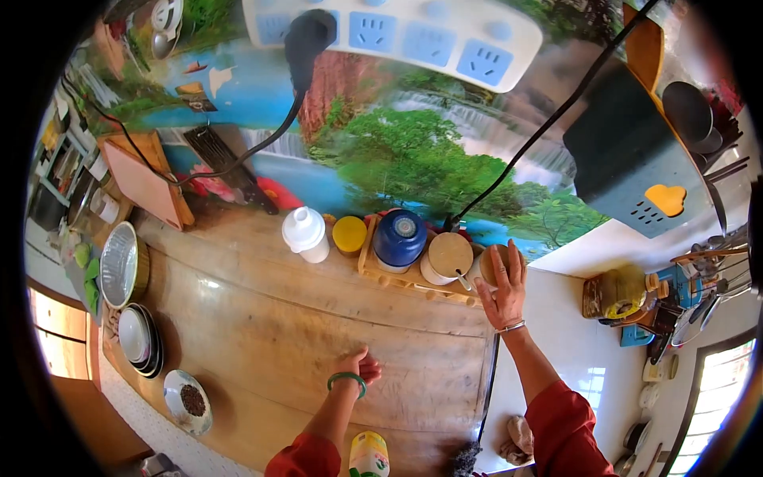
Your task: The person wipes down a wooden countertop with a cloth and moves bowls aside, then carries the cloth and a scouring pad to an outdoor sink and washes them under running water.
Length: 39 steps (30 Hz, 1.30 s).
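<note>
My right hand (505, 292) reaches to the back of the counter, its spread fingers resting on the round lid of a jar (486, 269) at the right end of a wooden rack (413, 274). Beside that jar stands another with a wooden lid (450, 254) and a small spoon handle. A blue-topped jar (400, 238) sits further left in the rack. Low over the wooden counter (262, 342), my left hand (358, 370) has its fingers curled loosely, and I cannot make out whether they hold anything. A yellow-labelled container (369, 455) is below it.
Left of the rack are a yellow-lidded jar (349, 235) and a white bottle (305, 230). Stacked bowls (137, 338), a foil-like basin (121, 266) and a plate with dark grains (187, 402) line the left side. A black cable (548, 119) hangs from above; oil containers (624, 292) stand right.
</note>
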{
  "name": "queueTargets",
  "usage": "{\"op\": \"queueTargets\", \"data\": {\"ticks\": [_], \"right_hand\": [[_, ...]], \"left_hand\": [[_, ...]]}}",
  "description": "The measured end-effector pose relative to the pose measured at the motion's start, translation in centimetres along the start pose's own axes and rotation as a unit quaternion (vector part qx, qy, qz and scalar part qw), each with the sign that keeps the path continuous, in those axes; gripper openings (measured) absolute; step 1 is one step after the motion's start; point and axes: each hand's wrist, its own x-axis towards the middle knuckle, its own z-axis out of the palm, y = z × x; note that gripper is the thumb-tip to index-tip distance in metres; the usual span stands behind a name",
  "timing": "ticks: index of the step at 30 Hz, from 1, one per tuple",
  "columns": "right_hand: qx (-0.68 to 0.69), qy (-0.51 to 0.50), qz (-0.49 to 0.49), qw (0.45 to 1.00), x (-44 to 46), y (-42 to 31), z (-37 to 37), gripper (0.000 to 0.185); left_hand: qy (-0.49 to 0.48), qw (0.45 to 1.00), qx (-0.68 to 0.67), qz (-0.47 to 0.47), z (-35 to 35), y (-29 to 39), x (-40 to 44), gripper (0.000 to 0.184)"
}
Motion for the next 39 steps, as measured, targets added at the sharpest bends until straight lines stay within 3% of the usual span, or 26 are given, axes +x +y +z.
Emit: {"op": "queueTargets", "data": {"ticks": [11,14,16,18,20,22,24,26,30,32,36,38,39], "right_hand": [[-0.053,-0.002,0.012,0.999,-0.2,-1.0,0.0,0.063],[-0.012,-0.028,0.019,0.999,0.1,-1.3,-1.9,0.064],[0.103,0.03,0.031,0.994,-0.6,0.2,-2.9,0.062],[0.18,0.096,0.18,0.962,-2.3,1.8,-2.5,0.05],[0.128,0.039,0.291,0.947,-5.5,6.4,0.0,0.041],[0.13,-0.068,0.336,0.93,-6.6,7.1,-0.1,0.032],[0.242,-0.071,0.367,0.896,-7.0,6.9,0.6,0.033],[0.263,-0.077,0.395,0.877,-6.1,6.2,0.3,0.029],[0.257,-0.087,0.388,0.881,-4.1,5.8,0.0,0.031],[0.112,-0.106,0.248,0.956,-3.9,6.7,0.6,0.033],[0.073,-0.173,0.277,0.942,-2.8,8.0,1.4,0.03],[0.242,-0.224,0.455,0.827,-2.2,7.7,1.3,0.028],[0.262,-0.239,0.467,0.81,-2.3,8.3,1.8,0.028]], "left_hand": [[0.012,1.0,0.003,-0.002,0.3,0.2,-0.4,0.042],[0.006,1.0,0.009,0.002,0.0,0.3,-0.1,0.043],[-0.006,0.999,0.029,-0.012,-0.1,0.2,0.1,0.043],[0.002,1.0,0.015,-0.019,-0.1,0.1,0.7,0.044],[-0.007,1.0,0.018,-0.023,0.0,0.1,0.6,0.044],[0.016,1.0,0.021,-0.015,0.0,0.2,0.5,0.043],[0.015,0.999,0.033,-0.023,0.1,0.4,0.3,0.043],[0.025,0.999,0.035,-0.017,0.3,0.7,-0.5,0.043],[0.03,0.999,0.039,-0.015,0.4,0.7,-0.6,0.043],[0.043,0.998,0.045,-0.004,0.6,0.8,-0.9,0.043],[0.051,0.998,0.038,-0.003,0.8,0.9,-1.2,0.042],[0.034,0.998,0.053,-0.01,0.7,0.9,-1.3,0.043],[0.036,0.998,0.051,-0.007,0.7,1.0,-1.2,0.043]]}}
